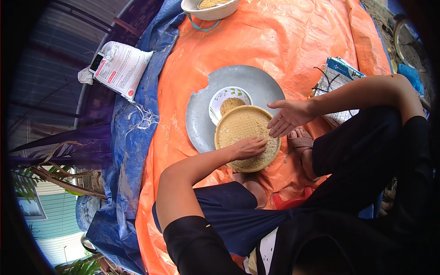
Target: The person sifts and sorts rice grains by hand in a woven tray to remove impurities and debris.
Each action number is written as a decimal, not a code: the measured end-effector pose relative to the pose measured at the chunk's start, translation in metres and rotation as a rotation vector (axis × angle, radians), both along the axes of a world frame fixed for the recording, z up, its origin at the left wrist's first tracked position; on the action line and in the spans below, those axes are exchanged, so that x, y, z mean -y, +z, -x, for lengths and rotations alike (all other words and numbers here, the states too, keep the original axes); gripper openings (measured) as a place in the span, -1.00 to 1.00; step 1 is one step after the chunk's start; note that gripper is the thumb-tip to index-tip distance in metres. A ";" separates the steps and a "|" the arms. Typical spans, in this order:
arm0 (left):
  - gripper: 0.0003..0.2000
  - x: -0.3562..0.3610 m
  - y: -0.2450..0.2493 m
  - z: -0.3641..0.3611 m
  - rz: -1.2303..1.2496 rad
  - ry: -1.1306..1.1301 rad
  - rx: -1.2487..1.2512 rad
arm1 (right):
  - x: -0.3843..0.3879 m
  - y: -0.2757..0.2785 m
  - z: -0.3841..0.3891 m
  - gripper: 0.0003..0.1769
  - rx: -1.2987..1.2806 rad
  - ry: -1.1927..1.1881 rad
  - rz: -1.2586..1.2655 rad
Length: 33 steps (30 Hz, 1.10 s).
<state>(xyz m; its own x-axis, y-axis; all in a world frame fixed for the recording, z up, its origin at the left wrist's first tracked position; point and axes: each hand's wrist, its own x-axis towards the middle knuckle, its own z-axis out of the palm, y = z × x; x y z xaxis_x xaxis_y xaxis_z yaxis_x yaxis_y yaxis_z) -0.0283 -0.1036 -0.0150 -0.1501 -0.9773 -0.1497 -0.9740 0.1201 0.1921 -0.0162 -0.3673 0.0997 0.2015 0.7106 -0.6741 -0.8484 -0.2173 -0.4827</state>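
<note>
A round, shallow woven sieve tray (219,130) holds pale grain (243,126) spread over its mesh. My left hand (250,147) reaches in palm down over the grain, its fingers bent and close together; what lies under the fingertips is hidden. At the tray's right rim, my right hand (288,118) is open, fingers stretched and thumb apart, holding nothing. The tray overlaps a white bowl with a leaf pattern (216,103), which has browner grain (231,105) in it. Beneath both is a big round grey metal tray (197,123) with a ragged upper-left edge.
An orange tarp (174,183) covers the ground, with a blue tarp (123,160) along its left. A white printed sack (121,68) lies there, a phone (96,62) on it. A grain-filled basin (215,11) stands at the top; a wire-bound bundle (334,85) sits right. Sandalled foot (301,144) nearby.
</note>
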 end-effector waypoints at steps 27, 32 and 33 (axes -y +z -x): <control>-0.87 -0.006 -0.013 0.007 0.050 -0.169 -0.169 | -0.001 -0.001 0.000 0.02 -0.009 -0.017 0.011; -0.88 -0.003 -0.008 0.009 -0.027 -0.030 -0.213 | 0.001 -0.005 -0.001 0.01 -0.025 -0.033 0.011; -0.88 -0.002 -0.007 0.009 -0.024 -0.007 -0.218 | 0.001 -0.005 0.000 0.01 -0.021 -0.031 0.014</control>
